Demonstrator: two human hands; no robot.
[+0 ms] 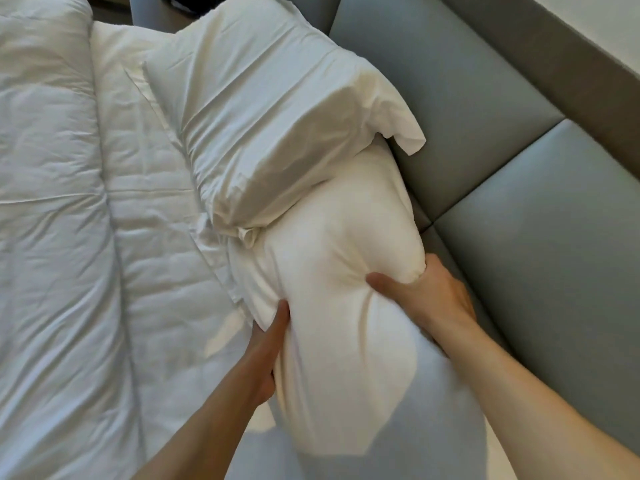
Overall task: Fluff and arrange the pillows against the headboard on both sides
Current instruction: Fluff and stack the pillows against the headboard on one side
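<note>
A plump white pillow [346,271] lies lengthwise in the middle of the view, its right side against the grey padded headboard [485,140]. My left hand [266,351] grips its left edge, thumb pressed into the fabric. My right hand [422,299] squeezes its right side, thumb sunk into the filling and fingers tucked between pillow and headboard. A second white pillow [273,116] in a creased case leans against the headboard beyond it, its near end overlapping the one I hold.
A rumpled white duvet [48,237] is bunched along the left. The quilted white mattress cover [156,237] shows between it and the pillows. The headboard's seams divide it into panels; a pale wall [609,26] rises at the top right.
</note>
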